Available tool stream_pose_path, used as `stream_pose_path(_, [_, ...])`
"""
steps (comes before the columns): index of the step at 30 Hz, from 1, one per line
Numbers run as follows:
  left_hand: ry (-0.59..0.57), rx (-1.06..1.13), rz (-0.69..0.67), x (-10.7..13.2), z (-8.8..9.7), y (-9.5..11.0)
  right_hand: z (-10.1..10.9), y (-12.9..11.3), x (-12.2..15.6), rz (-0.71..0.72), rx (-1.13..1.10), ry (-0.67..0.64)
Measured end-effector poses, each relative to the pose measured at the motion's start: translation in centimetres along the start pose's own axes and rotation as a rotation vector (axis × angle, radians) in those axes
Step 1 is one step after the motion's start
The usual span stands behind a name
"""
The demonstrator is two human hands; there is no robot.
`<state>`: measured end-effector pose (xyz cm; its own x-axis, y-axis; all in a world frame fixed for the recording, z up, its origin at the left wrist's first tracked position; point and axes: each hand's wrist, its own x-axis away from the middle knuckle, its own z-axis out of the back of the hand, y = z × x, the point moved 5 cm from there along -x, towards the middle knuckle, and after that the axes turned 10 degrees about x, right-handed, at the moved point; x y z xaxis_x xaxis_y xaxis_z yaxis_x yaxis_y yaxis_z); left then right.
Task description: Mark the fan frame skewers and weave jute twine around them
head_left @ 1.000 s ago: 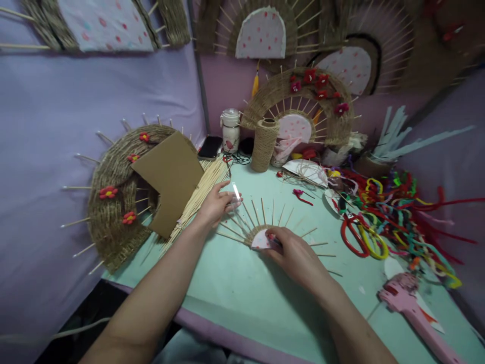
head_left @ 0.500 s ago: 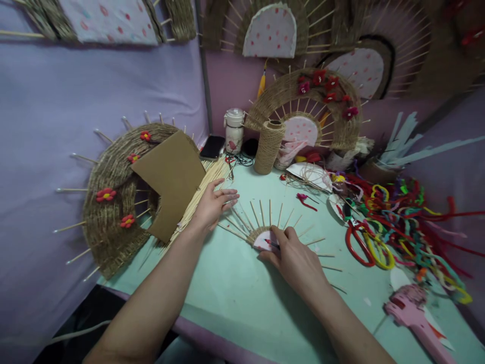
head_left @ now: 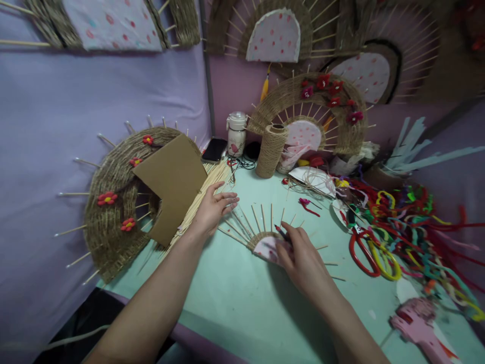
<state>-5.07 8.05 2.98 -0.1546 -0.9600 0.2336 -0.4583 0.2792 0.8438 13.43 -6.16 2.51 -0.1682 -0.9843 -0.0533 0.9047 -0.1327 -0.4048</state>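
Observation:
A small half-round piece (head_left: 265, 243) lies on the mint-green table (head_left: 235, 288): a pink-dotted half disc with a twine band and thin wooden skewers fanning out. My left hand (head_left: 212, 207) rests on the skewers at its left side, fingers stretched out and apart. My right hand (head_left: 303, 259) sits on the piece's right side, fingers pinched round a thin dark stick-like thing with a red end (head_left: 282, 233) that I cannot name.
Left of my hands: a skewer bundle (head_left: 204, 189), a cardboard piece (head_left: 172, 174) and a large woven fan with red flowers (head_left: 111, 212). A twine spool (head_left: 271, 150) and jar (head_left: 236, 134) stand behind. Right: scissors (head_left: 366, 250), pipe cleaners (head_left: 413, 222), pink glue gun (head_left: 420, 323).
My right hand slid from the middle of the half disc to its right side. My left hand's fingers spread flatter on the skewers. The view shifted slightly.

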Motion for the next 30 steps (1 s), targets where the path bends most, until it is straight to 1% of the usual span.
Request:
stream_pose_path(9, [0.013,-0.014,0.011,0.3,-0.1,-0.1,-0.3,1.0,0.0,0.042,-0.112,0.07])
stream_pose_path(14, [0.07,-0.022,-0.022,0.2,0.1,0.1,0.1,1.5,0.0,0.046,-0.144,0.189])
stream_pose_path(17, [0.07,0.0,-0.05,0.2,0.3,0.0,0.3,1.7,0.0,0.022,-0.176,0.238])
stream_pose_path(23, [0.031,0.017,-0.051,0.2,0.3,-0.1,0.4,1.7,0.0,-0.038,-0.232,0.215])
stream_pose_path(30, [0.024,0.019,-0.044,0.5,0.0,0.1,0.3,1.9,0.0,-0.045,-0.265,0.22])
